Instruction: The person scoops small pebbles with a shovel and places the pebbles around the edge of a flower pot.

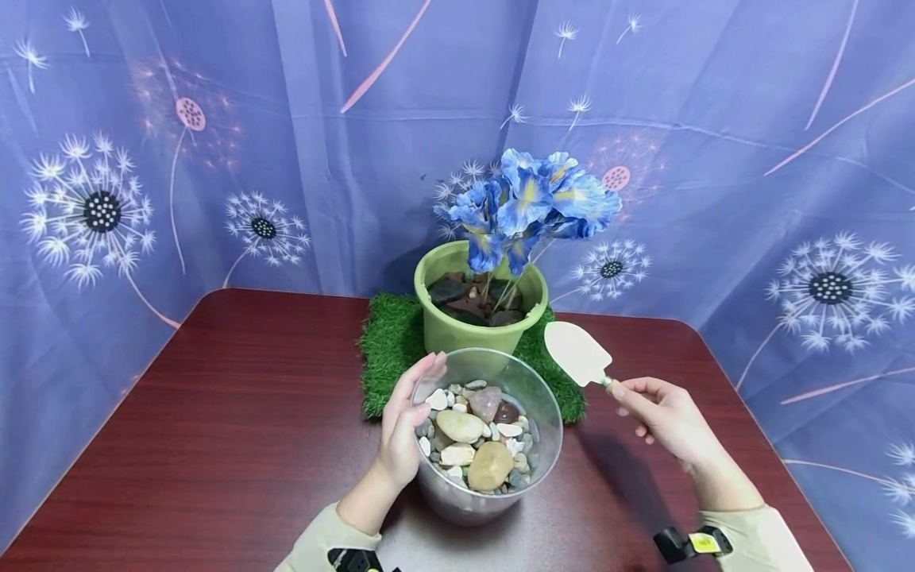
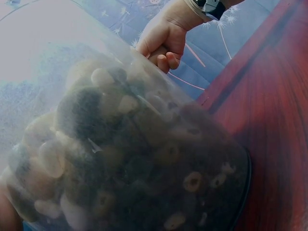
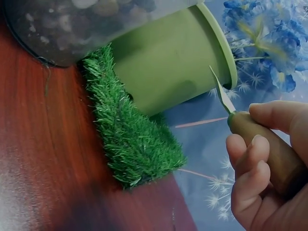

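Note:
A clear plastic bucket (image 1: 546, 445) stands on the table, holding pebbles and larger smooth stones (image 1: 461, 427). My left hand (image 1: 402, 425) holds its left side, fingers along the outer wall and thumb at the rim. In the left wrist view the stones (image 2: 79, 113) show through the cloudy wall. To the bucket's right, my right hand (image 1: 665, 417) grips a small hand trowel (image 1: 577, 353) by its wooden handle (image 3: 264, 144). Its pale blade is raised, pointing toward the green flowerpot (image 1: 457, 338), and no stones show on it.
Blue artificial irises (image 1: 529, 191) rise from the flowerpot, which has dark and brown stones (image 1: 450, 290) inside. It sits on an artificial grass mat (image 1: 389, 349) right behind the bucket. A blue dandelion-print curtain (image 1: 343, 199) encloses the dark red table (image 1: 236, 421).

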`<action>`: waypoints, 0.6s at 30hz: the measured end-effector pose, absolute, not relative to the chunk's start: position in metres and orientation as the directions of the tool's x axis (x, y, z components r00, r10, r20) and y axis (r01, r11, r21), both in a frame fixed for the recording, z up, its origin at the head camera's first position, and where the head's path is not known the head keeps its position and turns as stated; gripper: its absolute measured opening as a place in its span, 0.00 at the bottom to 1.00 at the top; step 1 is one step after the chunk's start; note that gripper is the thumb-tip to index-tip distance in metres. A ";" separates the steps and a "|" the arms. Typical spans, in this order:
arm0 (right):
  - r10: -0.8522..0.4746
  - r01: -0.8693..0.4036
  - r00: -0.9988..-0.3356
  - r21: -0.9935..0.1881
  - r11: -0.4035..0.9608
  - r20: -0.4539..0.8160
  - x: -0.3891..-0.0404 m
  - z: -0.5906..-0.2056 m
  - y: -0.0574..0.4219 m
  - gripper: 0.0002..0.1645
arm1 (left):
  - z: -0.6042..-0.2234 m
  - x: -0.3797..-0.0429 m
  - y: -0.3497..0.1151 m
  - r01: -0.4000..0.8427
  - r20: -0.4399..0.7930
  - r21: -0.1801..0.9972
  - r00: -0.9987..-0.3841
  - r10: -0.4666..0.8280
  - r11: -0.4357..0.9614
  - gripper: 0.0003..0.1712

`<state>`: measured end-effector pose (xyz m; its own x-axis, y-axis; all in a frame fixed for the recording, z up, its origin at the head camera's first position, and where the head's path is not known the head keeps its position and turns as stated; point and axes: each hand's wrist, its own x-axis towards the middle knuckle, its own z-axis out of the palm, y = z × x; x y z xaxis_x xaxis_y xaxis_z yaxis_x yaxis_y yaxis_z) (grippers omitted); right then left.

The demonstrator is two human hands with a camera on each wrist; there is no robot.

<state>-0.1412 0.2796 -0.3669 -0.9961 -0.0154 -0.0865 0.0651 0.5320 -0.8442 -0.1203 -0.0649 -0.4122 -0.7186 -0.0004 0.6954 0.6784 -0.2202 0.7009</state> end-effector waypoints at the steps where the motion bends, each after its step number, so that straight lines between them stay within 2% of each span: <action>1: -0.020 0.062 -0.996 -0.847 0.528 -0.085 -0.141 -0.365 0.280 0.26 | -0.412 -0.120 -0.065 0.678 0.695 0.701 -0.719 -0.001 -0.220 0.31; 18: -0.081 0.015 -0.994 -0.850 0.526 -0.067 -0.138 -0.338 0.278 0.18 | -0.412 -0.120 -0.065 0.668 0.682 0.715 -0.731 -0.006 -0.206 0.32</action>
<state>-0.1375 0.2781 -0.3383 -0.9945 -0.0809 -0.0672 0.0147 0.5262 -0.8503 -0.1203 -0.0648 -0.4120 -0.7312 -0.0062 0.6821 0.6684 -0.2060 0.7147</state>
